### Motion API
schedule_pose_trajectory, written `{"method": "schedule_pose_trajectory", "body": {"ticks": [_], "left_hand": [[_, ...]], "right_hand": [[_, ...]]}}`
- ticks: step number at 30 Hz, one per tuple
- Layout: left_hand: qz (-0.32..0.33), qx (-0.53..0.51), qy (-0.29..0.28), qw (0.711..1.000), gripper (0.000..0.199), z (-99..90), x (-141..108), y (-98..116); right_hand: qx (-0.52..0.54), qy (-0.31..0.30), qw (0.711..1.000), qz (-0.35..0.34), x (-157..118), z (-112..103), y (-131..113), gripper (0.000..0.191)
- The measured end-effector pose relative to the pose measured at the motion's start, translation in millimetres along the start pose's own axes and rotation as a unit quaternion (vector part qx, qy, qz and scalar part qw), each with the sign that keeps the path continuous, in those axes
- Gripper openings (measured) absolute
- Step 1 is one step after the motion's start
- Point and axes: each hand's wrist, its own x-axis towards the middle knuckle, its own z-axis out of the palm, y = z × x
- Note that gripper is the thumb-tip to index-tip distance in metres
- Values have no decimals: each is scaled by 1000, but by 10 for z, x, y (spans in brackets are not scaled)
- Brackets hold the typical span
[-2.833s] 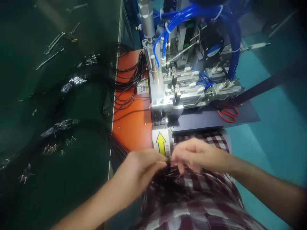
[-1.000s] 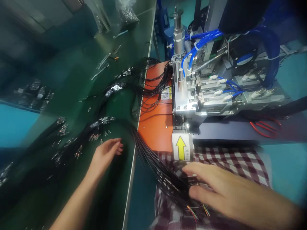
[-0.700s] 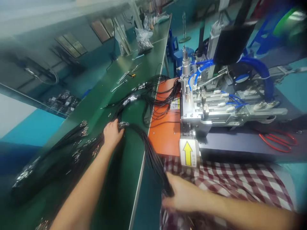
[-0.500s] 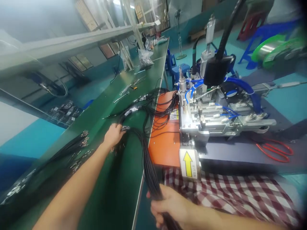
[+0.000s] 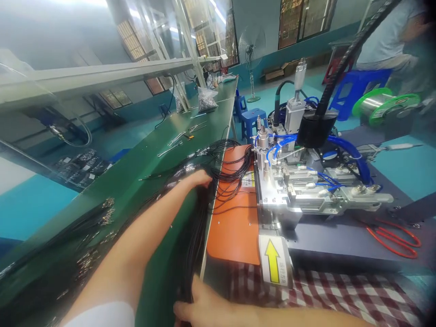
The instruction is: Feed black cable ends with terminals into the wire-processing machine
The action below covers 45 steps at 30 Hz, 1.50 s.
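Note:
A thick bundle of black cables (image 5: 195,245) runs along the front edge of the green table. My left hand (image 5: 202,178) is curled over its far part, close to the orange plate; its fingertips are partly hidden. Lower down, my right hand (image 5: 204,303) wraps round the near part of the same bundle at the table edge. Beyond my left hand, more black cables (image 5: 235,168) loop across the orange plate. Another bunch with shiny metal ends (image 5: 186,170) lies just behind my left forearm.
A metal machine (image 5: 289,181) with blue air tubes stands to the right behind the orange plate (image 5: 235,231). Cables with metal terminals (image 5: 89,263) lie at left on the green table (image 5: 160,268). Red-handled scissors (image 5: 395,238) and a wire spool (image 5: 374,104) sit far right; a person sits beyond.
My left hand has moved right, toward the orange plate. My right hand has moved left with the bundle, which now lies over the table edge. The view has tipped up a little.

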Motion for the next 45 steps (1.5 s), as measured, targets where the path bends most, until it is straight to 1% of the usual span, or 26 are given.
{"method": "schedule_pose_trajectory", "body": {"ticks": [2,4,5,7,8,10,11,13,16,18,20,22,24,26,29,31,33,34,35,36,37,38,41,42,43,45], "left_hand": [[20,-33,-14,999,35,33,13,91],[28,-49,-10,998,35,10,-31,81],[26,-50,-2,998,35,-9,-84,39],[14,-41,22,999,35,-20,-262,-96],[5,-32,32,999,35,1,-386,-174],[-11,-12,39,999,35,106,-682,-313],[-18,-2,30,999,33,180,-840,-363],[-18,7,12,1000,26,331,-1131,-416],[-10,16,47,999,25,440,-1423,-405],[-7,21,86,996,24,427,-1510,-388],[-10,18,103,995,19,414,-1544,-392],[-13,6,88,996,21,456,-1560,-421],[-11,-13,66,998,27,553,-1575,-466],[-4,-35,51,998,26,657,-1592,-517],[3,-73,38,997,20,736,-1620,-586],[6,-95,32,995,19,729,-1643,-622],[6,-103,30,994,19,691,-1672,-651],[5,-99,33,995,19,666,-1688,-666],[1,-90,39,995,20,641,-1705,-681],[-3,-74,51,996,21,618,-1723,-697],[-8,-53,67,996,21,600,-1742,-713],[-12,-29,86,996,22,592,-1762,-730],[-12,52,128,990,20,653,-1816,-783],[-8,75,132,988,19,701,-1829,-803],[-3,95,131,987,18,756,-1839,-823],[6,124,124,984,20,858,-1848,-871]], "right_hand": [[-56,22,996,-58,34,9,-185,32],[-206,73,968,-121,57,-8,-388,33],[-288,75,950,-99,49,-27,-474,38],[-357,74,928,-76,-29,-83,-584,59],[-416,73,902,-84,-102,-117,-604,63],[-499,70,857,-110,-293,-192,-582,58],[-507,77,849,-126,-395,-230,-550,51],[-501,91,850,-134,-566,-304,-469,38],[-477,94,863,-135,-653,-399,-365,35],[-450,105,874,-150,-604,-445,-320,35],[-433,123,878,-165,-527,-473,-296,35],[-442,132,871,-168,-471,-481,-286,35],[-471,124,856,-172,-452,-478,-281,32],[-512,125,826,-198,-447,-472,-270,30],[-590,107,755,-265,-394,-458,-231,40],[-641,69,704,-297,-327,-440,-198,46],[-681,38,657,-322,-280,-422,-176,41],[-692,30,640,-333,-281,-421,-178,37],[-691,33,634,-344,-306,-431,-191,31],[-677,46,642,-357,-356,-459,-217,23],[-648,63,663,-369,-432,-507,-254,14],[-601,96,696,-381,-529,-579,-299,7],[-420,159,787,-424,-880,-905,-419,21],[-362,202,800,-434,-991,-1029,-437,22],[-314,249,801,-446,-1089,-1146,-439,22],[-260,305,817,-416,-1233,-1330,-401,24]]}}
